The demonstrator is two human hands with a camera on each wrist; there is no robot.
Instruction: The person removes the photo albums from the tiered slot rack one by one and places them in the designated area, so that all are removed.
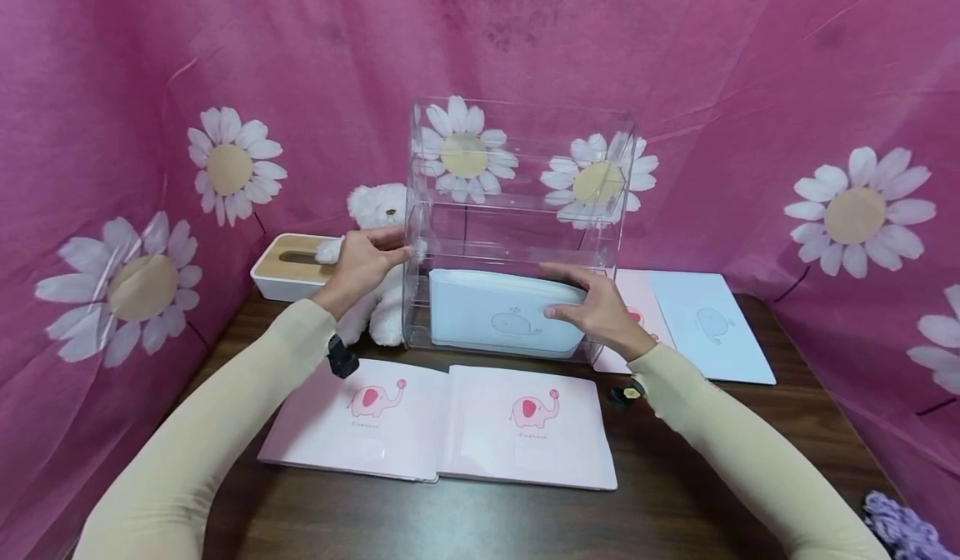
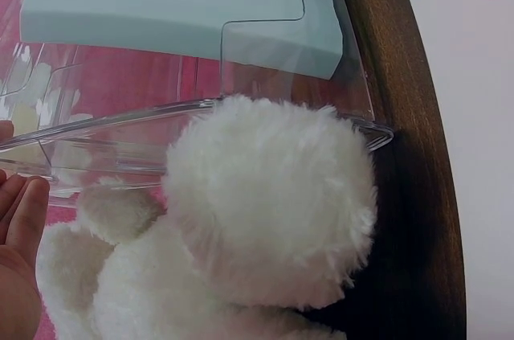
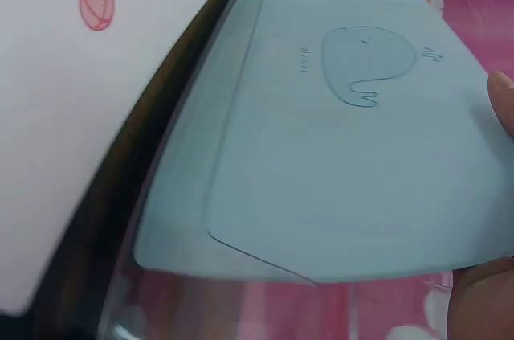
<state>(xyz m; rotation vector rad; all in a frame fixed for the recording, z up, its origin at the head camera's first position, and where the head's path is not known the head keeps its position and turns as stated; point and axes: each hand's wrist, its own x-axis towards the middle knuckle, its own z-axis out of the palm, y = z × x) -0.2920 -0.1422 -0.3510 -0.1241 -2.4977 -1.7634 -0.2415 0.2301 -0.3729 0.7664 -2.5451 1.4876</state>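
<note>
A clear acrylic rack (image 1: 517, 203) with several tiers stands behind the open pink booklets. In its bottom tier sits a light blue booklet (image 1: 465, 314) with a whale drawing; in the right wrist view the blue booklet (image 3: 353, 171) lies partly behind the rack's clear front lip. My right hand (image 1: 600, 314) pinches the booklet's right edge, thumb in front and fingers behind. At the rack's left side, my left hand (image 1: 362, 264) grips the upright edge between thumb and fingers. A white plush bear (image 1: 386, 293) is beside that hand, partly hidden by it.
Two pink elephant booklets (image 1: 375, 427) lie on the brown table (image 1: 480, 527) in front of the rack. To the right are another blue booklet (image 1: 708, 327) and a pink one (image 1: 637, 293). A wooden-lidded white box (image 1: 281, 289) stands back left. A purple knitted thing (image 1: 903, 531) shows bottom right.
</note>
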